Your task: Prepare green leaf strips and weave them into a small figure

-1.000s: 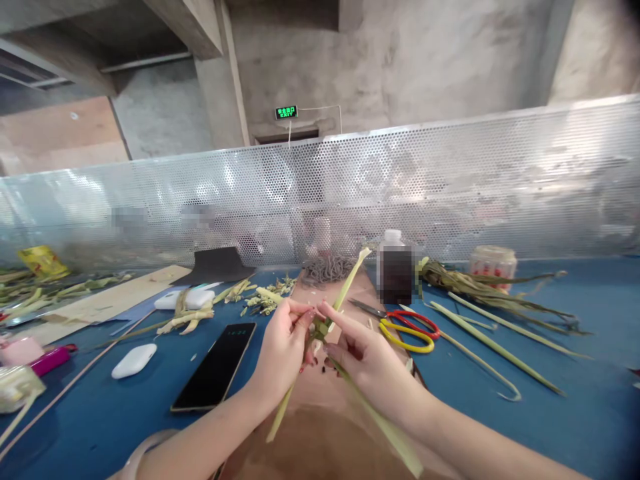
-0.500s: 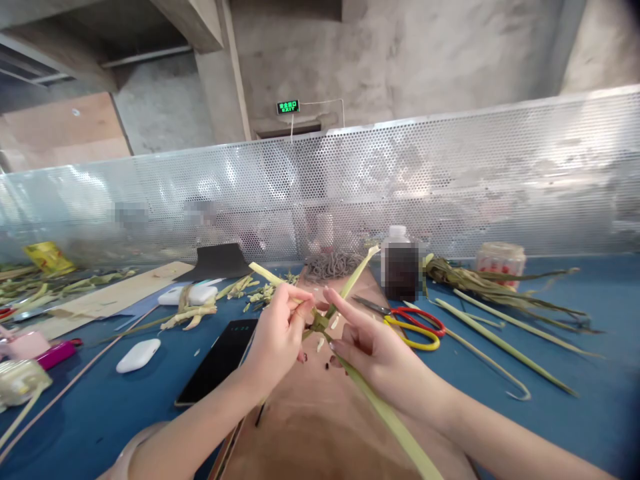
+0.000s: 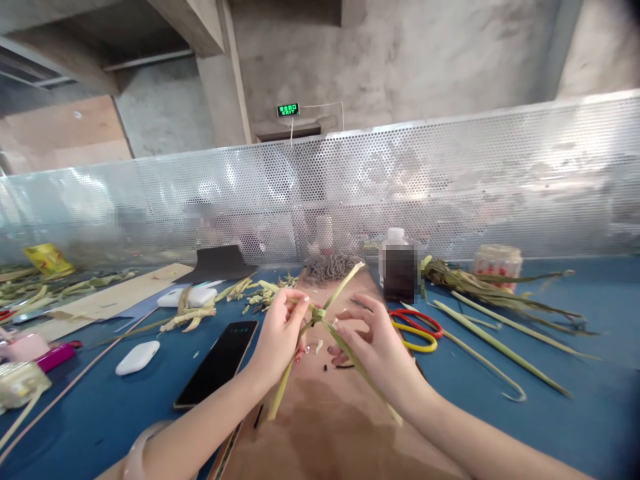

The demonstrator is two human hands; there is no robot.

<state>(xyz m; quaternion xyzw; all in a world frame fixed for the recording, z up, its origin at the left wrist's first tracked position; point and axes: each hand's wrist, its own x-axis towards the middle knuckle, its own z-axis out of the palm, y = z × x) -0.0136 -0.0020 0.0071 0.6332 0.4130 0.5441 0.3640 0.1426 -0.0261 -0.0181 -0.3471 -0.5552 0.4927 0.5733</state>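
A small knot of pale green leaf strips (image 3: 319,314) is between my hands, its tails spreading in several directions. One tail points up and away, and others hang down to the left and right. My left hand (image 3: 281,330) is closed in a pinch at the knot's left side, thumb and index finger pressed together on a strip. My right hand (image 3: 373,337) is beside the knot with its fingers apart and slightly bent. Its thumb is close to the right-hand tail; whether it touches is hard to see.
Under my hands is a brown board (image 3: 320,427) on a blue table. Red-and-yellow-handled scissors (image 3: 417,330), a dark bottle (image 3: 400,270) and leaf strips (image 3: 500,340) lie right. A phone (image 3: 220,363) and white case (image 3: 137,358) lie left. Grey cord (image 3: 333,268) sits behind.
My right hand's fingers have loosened from the strip and spread. The knot has turned, its upper tail has dropped lower, and a tail now shows below my left hand.
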